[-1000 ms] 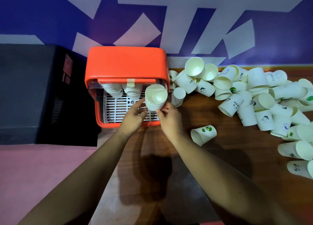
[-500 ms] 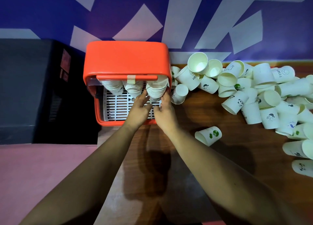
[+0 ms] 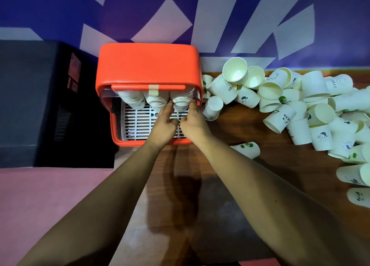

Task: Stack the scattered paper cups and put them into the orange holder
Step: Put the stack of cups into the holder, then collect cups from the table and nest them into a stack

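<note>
The orange holder (image 3: 148, 65) stands at the table's left end against the wall, its front open over a white slatted tray (image 3: 140, 123). Three stacks of white paper cups hang inside under its roof. My left hand (image 3: 164, 123) and my right hand (image 3: 193, 123) both grip the rightmost cup stack (image 3: 181, 101), fingertips on either side of it, holding it up inside the holder. The upper parts of the stacks are hidden by the holder's roof. Scattered paper cups (image 3: 296, 105) lie in a heap on the table to the right.
A single cup with green prints (image 3: 247, 149) lies on its side near my right forearm. A dark box (image 3: 40, 97) stands left of the holder. The brown wooden table (image 3: 230, 177) meets a blue and white wall behind.
Both hands have carried the cup stack from in front of the holder's opening up and inward, so it now sits beside the two other stacks under the roof.
</note>
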